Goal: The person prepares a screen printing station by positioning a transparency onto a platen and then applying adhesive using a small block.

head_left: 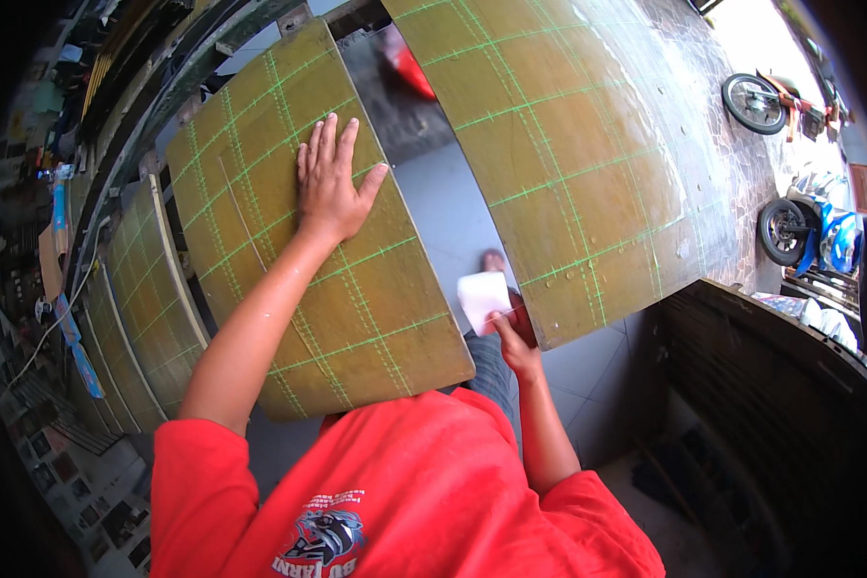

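Observation:
My left hand point(335, 181) lies flat, fingers stretched out, on the left olive-brown board point(376, 308), which is ruled with green grid lines and dashed lines. Nothing is in that hand. Low in the gap between the boards, my right hand point(515, 342) grips a folded white piece point(484, 297), cloth or paper, I cannot tell which. The thumb presses on its lower edge, and the other fingers are partly hidden. Close beside this hand is the near corner of the right board point(568, 193), marked with the same green lines and dotted with small drops or bumps.
More ruled boards point(149, 279) continue at the left, beside a dark rail point(116, 144). Tiled floor point(443, 197) and a foot point(492, 260) show through the gap. A blurred red shape point(409, 72) is beyond. A dark wooden edge point(790, 323) and motorcycles point(785, 231) are at the right.

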`<state>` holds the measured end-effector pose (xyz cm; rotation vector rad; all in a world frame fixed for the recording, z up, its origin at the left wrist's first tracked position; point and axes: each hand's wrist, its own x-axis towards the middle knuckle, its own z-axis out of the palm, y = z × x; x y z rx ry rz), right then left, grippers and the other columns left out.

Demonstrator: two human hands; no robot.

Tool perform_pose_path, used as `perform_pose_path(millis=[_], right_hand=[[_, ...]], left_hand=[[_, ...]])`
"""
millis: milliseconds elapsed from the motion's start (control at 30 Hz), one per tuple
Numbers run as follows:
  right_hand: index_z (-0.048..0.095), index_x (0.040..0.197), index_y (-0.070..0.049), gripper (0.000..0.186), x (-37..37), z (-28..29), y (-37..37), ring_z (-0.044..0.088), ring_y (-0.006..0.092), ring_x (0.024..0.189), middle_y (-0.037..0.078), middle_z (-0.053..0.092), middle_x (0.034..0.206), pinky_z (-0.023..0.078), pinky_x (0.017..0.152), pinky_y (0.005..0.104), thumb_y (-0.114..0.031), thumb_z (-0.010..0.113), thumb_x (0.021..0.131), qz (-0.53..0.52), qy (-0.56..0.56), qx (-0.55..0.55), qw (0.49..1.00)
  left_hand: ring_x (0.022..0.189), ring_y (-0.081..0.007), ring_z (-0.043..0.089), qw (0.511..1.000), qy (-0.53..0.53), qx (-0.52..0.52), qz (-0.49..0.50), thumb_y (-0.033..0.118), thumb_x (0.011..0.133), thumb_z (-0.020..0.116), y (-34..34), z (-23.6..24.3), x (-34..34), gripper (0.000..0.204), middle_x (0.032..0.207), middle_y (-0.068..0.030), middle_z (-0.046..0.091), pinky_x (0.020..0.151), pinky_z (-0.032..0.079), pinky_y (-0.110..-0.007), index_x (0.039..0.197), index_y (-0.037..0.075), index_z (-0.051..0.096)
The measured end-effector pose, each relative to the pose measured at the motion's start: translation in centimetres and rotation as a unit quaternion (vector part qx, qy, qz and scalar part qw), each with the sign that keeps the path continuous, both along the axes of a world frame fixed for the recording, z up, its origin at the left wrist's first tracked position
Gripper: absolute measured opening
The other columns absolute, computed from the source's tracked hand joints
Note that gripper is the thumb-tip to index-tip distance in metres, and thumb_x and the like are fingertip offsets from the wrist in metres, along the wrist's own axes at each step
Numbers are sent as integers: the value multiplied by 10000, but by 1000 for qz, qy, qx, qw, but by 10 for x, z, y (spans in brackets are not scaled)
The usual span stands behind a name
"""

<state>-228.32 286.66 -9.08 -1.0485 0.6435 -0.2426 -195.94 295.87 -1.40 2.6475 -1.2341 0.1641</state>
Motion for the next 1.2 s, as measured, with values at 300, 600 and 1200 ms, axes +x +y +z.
perform_pose_path(millis=[300,600,1200], right_hand=[[466,1361,8,482,9,3,8,567,171,1082,83,603,1197,453,930,329,-193,602,945,-30,35,-28,999],[515,1320,13,480,36,9,0,570,183,1062,113,605,1175,450,924,337,-218,630,915,-15,14,-75,997],[385,1408,-12,533,-90,-40,22,541,197,1151,80,555,1276,435,950,356,-194,576,944,-32,18,201,979]], left_hand=[[1429,-363,238,1000,1,-6,1,523,935,486,2,-2,2,694,1540,-187,272,1151,156,-524,1477,117,333],[1429,-359,237,1000,-7,-12,0,531,935,482,0,-2,1,697,1538,-194,272,1150,157,-525,1477,120,333],[1436,-342,224,1000,-8,-14,13,562,916,479,7,-7,3,734,1533,-201,276,1163,138,-516,1464,93,344]])
